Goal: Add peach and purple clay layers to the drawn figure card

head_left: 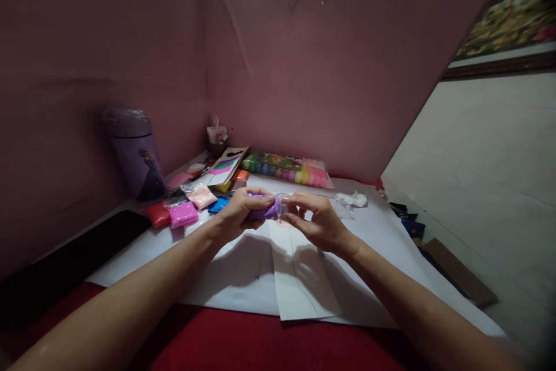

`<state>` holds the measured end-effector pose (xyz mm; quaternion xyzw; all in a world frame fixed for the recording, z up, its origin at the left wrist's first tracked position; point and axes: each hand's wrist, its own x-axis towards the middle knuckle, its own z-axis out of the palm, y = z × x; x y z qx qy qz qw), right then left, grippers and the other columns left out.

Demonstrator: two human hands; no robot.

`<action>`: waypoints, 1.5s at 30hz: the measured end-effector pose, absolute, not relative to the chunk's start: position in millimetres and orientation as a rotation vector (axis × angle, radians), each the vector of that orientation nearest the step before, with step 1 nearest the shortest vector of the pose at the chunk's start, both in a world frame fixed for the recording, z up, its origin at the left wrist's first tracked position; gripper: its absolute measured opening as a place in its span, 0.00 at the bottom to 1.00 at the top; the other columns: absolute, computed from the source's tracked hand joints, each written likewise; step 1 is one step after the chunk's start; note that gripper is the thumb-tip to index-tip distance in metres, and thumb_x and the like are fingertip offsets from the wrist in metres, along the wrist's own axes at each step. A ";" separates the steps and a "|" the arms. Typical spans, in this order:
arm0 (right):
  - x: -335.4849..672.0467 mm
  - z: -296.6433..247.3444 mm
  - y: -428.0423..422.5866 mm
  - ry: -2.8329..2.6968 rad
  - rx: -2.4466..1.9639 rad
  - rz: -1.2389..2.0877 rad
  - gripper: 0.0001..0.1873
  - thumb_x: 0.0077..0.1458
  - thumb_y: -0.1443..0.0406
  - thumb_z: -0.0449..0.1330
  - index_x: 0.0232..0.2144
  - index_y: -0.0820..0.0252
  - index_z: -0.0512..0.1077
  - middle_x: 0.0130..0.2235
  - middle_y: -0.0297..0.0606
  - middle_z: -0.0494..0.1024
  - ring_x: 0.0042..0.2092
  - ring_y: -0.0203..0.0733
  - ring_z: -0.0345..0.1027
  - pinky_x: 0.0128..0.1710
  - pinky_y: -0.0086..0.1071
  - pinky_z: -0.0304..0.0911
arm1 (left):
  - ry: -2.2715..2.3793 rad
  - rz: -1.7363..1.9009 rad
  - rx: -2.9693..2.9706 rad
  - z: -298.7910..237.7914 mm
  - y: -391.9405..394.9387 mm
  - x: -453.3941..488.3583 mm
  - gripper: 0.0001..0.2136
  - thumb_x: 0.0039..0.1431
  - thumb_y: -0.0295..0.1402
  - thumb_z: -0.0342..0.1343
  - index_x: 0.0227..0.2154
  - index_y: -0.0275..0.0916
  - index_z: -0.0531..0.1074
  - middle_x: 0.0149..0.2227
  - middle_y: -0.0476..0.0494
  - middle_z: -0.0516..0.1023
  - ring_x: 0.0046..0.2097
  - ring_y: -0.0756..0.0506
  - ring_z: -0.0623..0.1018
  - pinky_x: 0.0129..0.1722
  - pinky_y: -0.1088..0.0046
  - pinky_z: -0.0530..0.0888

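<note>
the fingers of the left hand (241,212) were closed around a purple packet (262,209), while those of the right hand (320,225) were curled against its clear end, though whether they pinched it could not be told. the packet was held above the table (234,290), its filling apparently yet to be used. beneath, a paper sheet (302,290) carried a drawn line and a peach patch (283,223) but was mostly bare, while a card (223,168) beyond already bore coloured bands.
</note>
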<state>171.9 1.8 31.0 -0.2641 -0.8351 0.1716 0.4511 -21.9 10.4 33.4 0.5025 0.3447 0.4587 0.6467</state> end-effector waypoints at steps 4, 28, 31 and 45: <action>170.4 28.1 -0.7 -2.112 -0.781 0.333 0.11 0.54 0.68 0.60 0.41 0.61 0.76 0.23 0.33 0.74 0.24 0.35 0.64 0.26 0.30 0.59 | 0.815 1.093 1.190 36.1 7.4 -20.4 0.20 0.34 0.41 0.72 0.25 0.34 0.71 0.14 0.52 0.67 0.13 0.55 0.62 0.11 0.81 0.51; 161.3 23.0 -6.9 -1.987 -0.721 0.273 0.11 0.57 0.66 0.59 0.43 0.60 0.76 0.34 0.40 0.73 0.33 0.37 0.66 0.28 0.30 0.63 | 0.919 1.125 1.199 37.4 8.3 -20.0 0.21 0.32 0.43 0.72 0.25 0.34 0.71 0.15 0.49 0.70 0.14 0.54 0.62 0.12 0.81 0.54; 162.5 19.8 -7.6 -2.072 -0.696 0.065 0.13 0.59 0.68 0.58 0.46 0.60 0.74 0.39 0.43 0.73 0.35 0.39 0.67 0.32 0.33 0.65 | 0.925 1.065 1.203 35.1 8.8 -20.5 0.21 0.34 0.42 0.71 0.25 0.35 0.69 0.16 0.49 0.70 0.14 0.54 0.63 0.12 0.81 0.53; 157.1 20.2 -9.5 -2.039 -0.774 0.235 0.06 0.55 0.73 0.58 0.34 0.58 0.71 0.32 0.37 0.76 0.34 0.39 0.69 0.34 0.33 0.64 | 0.858 0.973 1.190 27.0 10.7 -19.0 0.19 0.42 0.43 0.68 0.23 0.37 0.65 0.15 0.52 0.67 0.13 0.55 0.62 0.10 0.82 0.53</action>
